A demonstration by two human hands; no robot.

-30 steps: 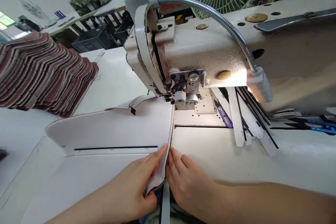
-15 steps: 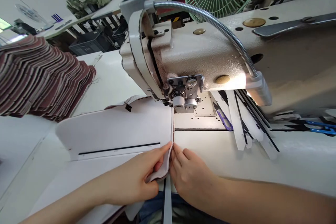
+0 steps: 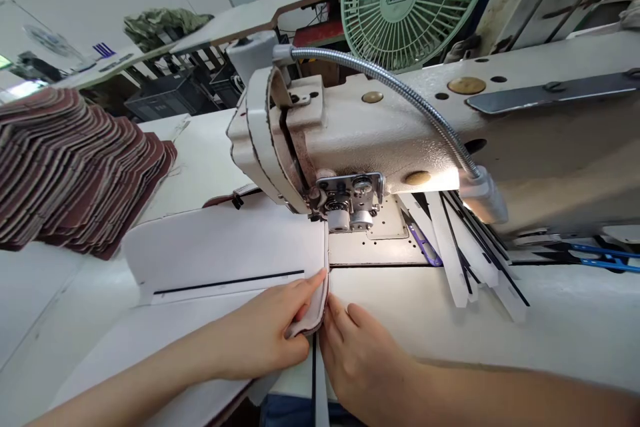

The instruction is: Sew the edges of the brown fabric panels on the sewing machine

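Observation:
A white padded panel (image 3: 225,247) with reddish-brown edging and a black line lies under the head of a sewing machine (image 3: 345,207). Its right edge runs beneath the presser area. My left hand (image 3: 275,323) grips the panel near its rounded lower corner, index finger stretched along the edge and thumb below it. Against the same edge from the right, my right hand (image 3: 357,353) has its fingers pressed together, pinching the edging. A narrow white strip with a black border (image 3: 320,380) hangs down from beneath the panel between my hands.
Purple thread snips (image 3: 425,243) and a pile of white strips with black edges (image 3: 470,253) lie right of the needle. Blue-handled scissors (image 3: 600,257) are farther right. Stacked reddish-brown pieces (image 3: 75,167) stand left. A green fan (image 3: 410,7) is behind the machine.
The panel and my left hand have moved forward toward the needle. My right fingertips now sit farther back along the edge. The camera has tilted, so the machine appears lower.

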